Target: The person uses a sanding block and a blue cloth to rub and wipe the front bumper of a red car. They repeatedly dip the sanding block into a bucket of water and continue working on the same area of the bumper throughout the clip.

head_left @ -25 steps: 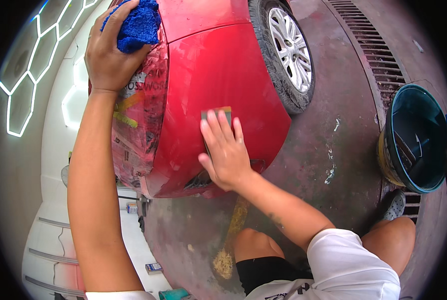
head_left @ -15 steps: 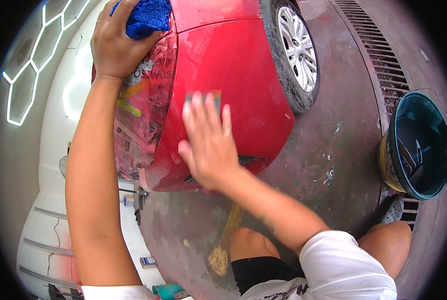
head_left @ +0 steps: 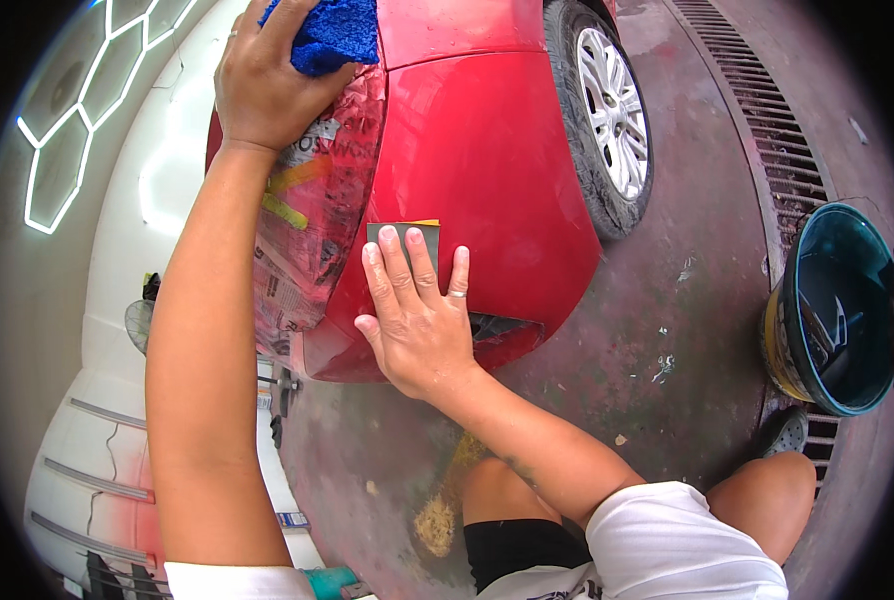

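Observation:
My right hand [head_left: 417, 320] lies flat, fingers stretched out and slightly spread, on the red car bumper [head_left: 477, 160]. Beneath its fingertips is a dark grey piece of sandpaper [head_left: 375, 233] with a yellow edge, pressed against the paint. Up at the top left, my left hand [head_left: 275, 85] is closed on a bright blue cloth [head_left: 337, 38], above the car's lamp area. That area is masked with newspaper [head_left: 297, 240] and tape, tinted red by overspray. Part of the cloth is cut off by the picture's edge.
To the right stands a dark green bucket [head_left: 789, 330] holding dark water and some tools. A floor grate [head_left: 757, 100] runs behind it. The car's wheel [head_left: 612, 115] is right of the bumper. My bent knees are below. White honeycomb lights [head_left: 87, 110] show at the left.
My right hand has slid down the bumper with the sandpaper, toward me. The whole view has shifted slightly; my left hand still holds the blue cloth.

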`<state>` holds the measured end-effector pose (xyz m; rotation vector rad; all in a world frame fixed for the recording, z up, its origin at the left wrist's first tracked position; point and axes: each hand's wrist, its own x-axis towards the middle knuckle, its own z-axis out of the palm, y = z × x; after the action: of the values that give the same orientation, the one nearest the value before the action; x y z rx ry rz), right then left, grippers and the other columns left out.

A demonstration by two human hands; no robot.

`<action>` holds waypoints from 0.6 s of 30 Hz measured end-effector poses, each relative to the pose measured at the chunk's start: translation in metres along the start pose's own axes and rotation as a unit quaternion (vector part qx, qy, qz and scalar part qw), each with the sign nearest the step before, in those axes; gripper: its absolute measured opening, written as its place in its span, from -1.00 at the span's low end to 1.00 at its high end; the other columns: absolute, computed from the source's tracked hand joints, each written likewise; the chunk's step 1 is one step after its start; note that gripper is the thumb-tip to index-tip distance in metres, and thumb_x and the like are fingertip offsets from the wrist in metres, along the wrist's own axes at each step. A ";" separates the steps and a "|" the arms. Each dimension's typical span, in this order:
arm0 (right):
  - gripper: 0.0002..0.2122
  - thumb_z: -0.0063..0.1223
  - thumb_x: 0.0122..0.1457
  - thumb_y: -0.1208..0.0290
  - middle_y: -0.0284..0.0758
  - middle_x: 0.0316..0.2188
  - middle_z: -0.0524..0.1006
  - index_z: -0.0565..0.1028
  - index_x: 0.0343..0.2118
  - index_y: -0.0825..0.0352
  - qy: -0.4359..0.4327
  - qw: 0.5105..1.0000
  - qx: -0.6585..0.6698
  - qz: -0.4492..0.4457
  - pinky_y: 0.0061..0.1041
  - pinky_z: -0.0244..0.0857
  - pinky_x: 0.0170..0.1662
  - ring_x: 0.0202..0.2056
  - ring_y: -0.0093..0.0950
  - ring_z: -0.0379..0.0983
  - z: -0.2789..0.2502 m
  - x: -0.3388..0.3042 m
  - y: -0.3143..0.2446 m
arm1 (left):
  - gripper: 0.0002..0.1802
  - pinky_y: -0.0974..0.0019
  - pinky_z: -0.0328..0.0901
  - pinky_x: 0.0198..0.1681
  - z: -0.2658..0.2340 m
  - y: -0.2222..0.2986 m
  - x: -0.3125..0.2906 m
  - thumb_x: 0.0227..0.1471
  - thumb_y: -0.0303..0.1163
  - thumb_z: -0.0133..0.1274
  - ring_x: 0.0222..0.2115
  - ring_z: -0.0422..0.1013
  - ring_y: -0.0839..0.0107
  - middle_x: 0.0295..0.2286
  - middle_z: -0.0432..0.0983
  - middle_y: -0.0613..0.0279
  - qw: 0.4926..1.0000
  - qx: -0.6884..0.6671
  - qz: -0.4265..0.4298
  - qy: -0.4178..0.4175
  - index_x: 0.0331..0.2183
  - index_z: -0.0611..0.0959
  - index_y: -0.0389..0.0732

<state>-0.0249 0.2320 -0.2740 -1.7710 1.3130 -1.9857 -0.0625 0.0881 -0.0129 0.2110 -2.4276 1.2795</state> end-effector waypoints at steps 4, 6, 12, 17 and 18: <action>-0.32 0.12 0.36 0.07 -0.04 0.51 0.23 0.34 0.42 0.42 0.088 0.996 -0.024 0.004 0.53 -0.20 0.40 0.53 -0.06 0.07 -0.016 0.063 0.021 | -0.23 -0.02 0.42 0.19 0.001 -0.006 -0.004 -0.24 -0.39 0.41 0.06 0.54 -0.10 0.00 0.64 -0.06 1.000 -0.003 0.006 0.009 0.12 0.64 -0.20; -0.34 0.08 0.39 0.11 0.00 0.49 0.24 0.32 0.41 0.47 0.132 0.991 -0.025 0.027 0.53 -0.17 0.39 0.51 -0.01 0.10 -0.012 0.095 0.029 | -0.23 0.00 0.41 0.20 -0.001 -0.002 -0.008 -0.23 -0.40 0.40 0.08 0.52 -0.10 0.02 0.63 -0.07 1.000 -0.004 -0.024 0.008 0.12 0.64 -0.19; -0.25 0.07 0.36 0.04 0.00 0.57 0.07 0.22 0.49 0.40 -0.013 0.999 0.032 0.034 0.51 -0.35 0.44 0.59 -0.02 -0.13 0.006 -0.030 0.008 | -0.17 0.07 0.45 0.17 0.001 -0.005 -0.007 -0.22 -0.42 0.48 0.07 0.56 0.03 0.03 0.63 0.10 1.000 -0.012 -0.020 -0.016 0.18 0.64 0.01; -0.34 -0.08 0.45 0.08 0.04 0.54 0.14 0.24 0.48 0.41 0.112 0.993 -0.016 0.047 0.42 -0.26 0.48 0.55 0.05 -0.02 -0.013 0.071 0.073 | -0.29 0.01 0.41 0.19 0.001 -0.004 -0.005 -0.18 -0.41 0.40 0.07 0.54 -0.09 0.00 0.63 -0.08 1.000 -0.005 -0.006 0.009 0.10 0.65 -0.19; -0.39 -0.16 0.51 0.10 0.07 0.51 0.18 0.26 0.46 0.43 0.153 0.985 -0.024 0.074 0.39 -0.17 0.48 0.53 0.05 0.05 -0.015 0.110 0.098 | -0.31 0.01 0.42 0.18 -0.001 -0.005 -0.004 -0.16 -0.41 0.39 0.05 0.56 -0.09 0.00 0.63 -0.07 1.000 -0.003 -0.001 0.011 0.10 0.64 -0.19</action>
<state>-0.1089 0.1105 -0.2621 -1.3787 1.5411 -2.2209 -0.0573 0.0857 -0.0105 0.1955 -2.4117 1.2678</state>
